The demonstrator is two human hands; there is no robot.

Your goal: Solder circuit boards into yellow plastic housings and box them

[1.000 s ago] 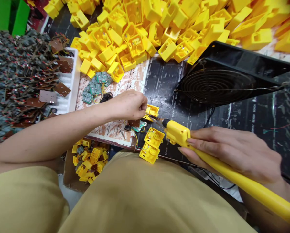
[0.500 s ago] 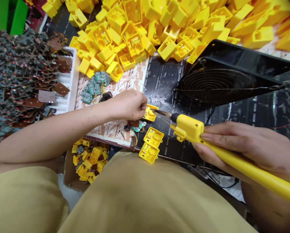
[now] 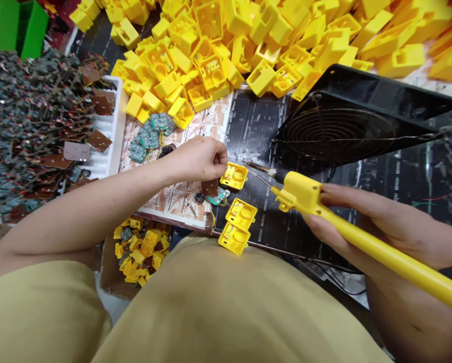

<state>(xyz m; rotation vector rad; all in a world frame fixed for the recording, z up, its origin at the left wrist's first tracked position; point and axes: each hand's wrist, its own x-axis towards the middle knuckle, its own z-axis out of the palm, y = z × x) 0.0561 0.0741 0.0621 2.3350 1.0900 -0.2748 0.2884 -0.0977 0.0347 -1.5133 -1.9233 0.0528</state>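
My right hand (image 3: 377, 222) grips a yellow soldering iron (image 3: 301, 191), whose dark tip and thin feed tube point left over the black mat. My left hand (image 3: 206, 159) is closed in a pinch at the upper left of a small yellow plastic case (image 3: 235, 176); what the fingertips hold is hidden. The iron's tip is apart from this case, a little above and to its right. Just below the left hand lie a brown circuit board (image 3: 209, 188) and a small green board (image 3: 218, 195). Two more open yellow cases (image 3: 241, 214) lie nearer to me, with thin wires.
A black fan (image 3: 335, 126) with a wire guard stands at the right. Yellow cases (image 3: 210, 70) are heaped along the back. A white foam tray (image 3: 114, 126) of circuit boards is at left, near several green boards (image 3: 146, 141). A cardboard box (image 3: 110, 267) of yellow parts sits below.
The soldering iron has drawn back to the right, its tip lifting away from the yellow case. My left hand has shifted slightly up, uncovering more of the case.
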